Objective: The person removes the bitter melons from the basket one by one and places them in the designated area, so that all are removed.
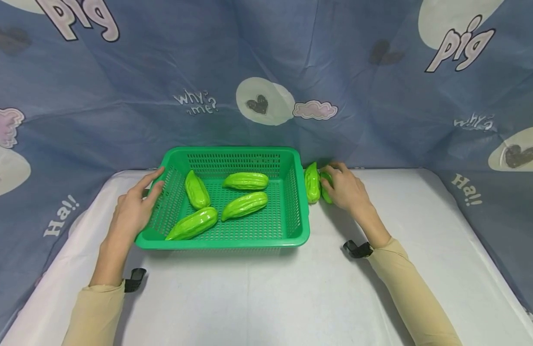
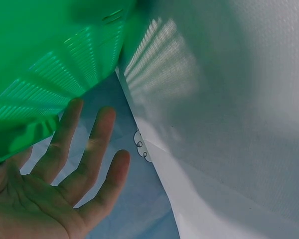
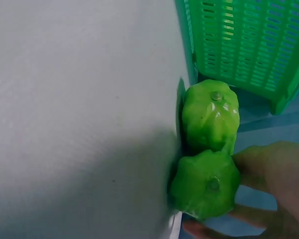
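Green gourd (image 3: 205,183), held between curled right fingers (image 3: 251,162), left fingers (image 2: 93,149) spread straight against green basket (image 1: 223,243).

The outer green gourd (image 1: 327,189) is kinda hidden by the right hand (image 1: 346,187) in the head view, so its full outline can't be made out. Both sleeves (image 1: 96,312) get chopped by the bottom edge there, the upper-left "pig" print (image 1: 66,20) by the top. The left hand (image 1: 131,210) is cut off in the left wrist view, partly covered by the basket (image 1: 223,244), itself clipped in both wrist shots.
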`<state>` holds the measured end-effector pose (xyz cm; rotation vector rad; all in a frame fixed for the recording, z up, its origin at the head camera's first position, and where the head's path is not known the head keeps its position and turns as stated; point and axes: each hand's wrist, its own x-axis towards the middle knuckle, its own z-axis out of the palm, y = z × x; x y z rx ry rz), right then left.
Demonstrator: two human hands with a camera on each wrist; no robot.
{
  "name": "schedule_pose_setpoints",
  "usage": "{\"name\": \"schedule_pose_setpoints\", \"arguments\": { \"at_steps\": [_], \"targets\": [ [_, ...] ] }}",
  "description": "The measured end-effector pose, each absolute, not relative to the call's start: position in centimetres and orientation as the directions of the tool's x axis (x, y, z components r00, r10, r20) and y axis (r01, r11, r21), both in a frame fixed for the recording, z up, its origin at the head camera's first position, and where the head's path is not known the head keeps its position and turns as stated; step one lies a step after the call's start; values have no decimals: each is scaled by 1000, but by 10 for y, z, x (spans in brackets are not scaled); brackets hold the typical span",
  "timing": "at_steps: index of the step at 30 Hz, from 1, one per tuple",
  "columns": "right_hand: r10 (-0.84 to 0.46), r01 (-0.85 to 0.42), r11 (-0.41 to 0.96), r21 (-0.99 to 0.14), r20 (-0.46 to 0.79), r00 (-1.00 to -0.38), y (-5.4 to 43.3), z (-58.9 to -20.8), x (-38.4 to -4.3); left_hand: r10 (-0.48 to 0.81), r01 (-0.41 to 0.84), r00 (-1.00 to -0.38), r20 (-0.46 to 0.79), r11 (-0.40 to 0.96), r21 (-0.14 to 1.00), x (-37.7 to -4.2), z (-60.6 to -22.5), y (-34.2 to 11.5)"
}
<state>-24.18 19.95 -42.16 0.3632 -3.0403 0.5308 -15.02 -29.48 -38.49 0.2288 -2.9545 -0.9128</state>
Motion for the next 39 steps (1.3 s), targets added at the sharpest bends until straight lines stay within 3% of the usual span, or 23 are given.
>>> {"name": "schedule_pose_setpoints", "arguments": {
  "at_steps": [27, 33, 39],
  "targets": [
    [-209, -235, 925, -299, 118, -971, 192, -418, -235, -152, -130, -988, -8, 816, 564, -151, -385, -295],
    [-219, -290, 883, -369, 223, -950, 175, -400, -221, -145, -120, -989, 0, 814, 568, -150, -385, -296],
    [-315, -456, 805, -380, 378, -871, 153, -378, -203, -139, -110, -990, 8, 811, 574, -149, -386, -296]
  ]
}}
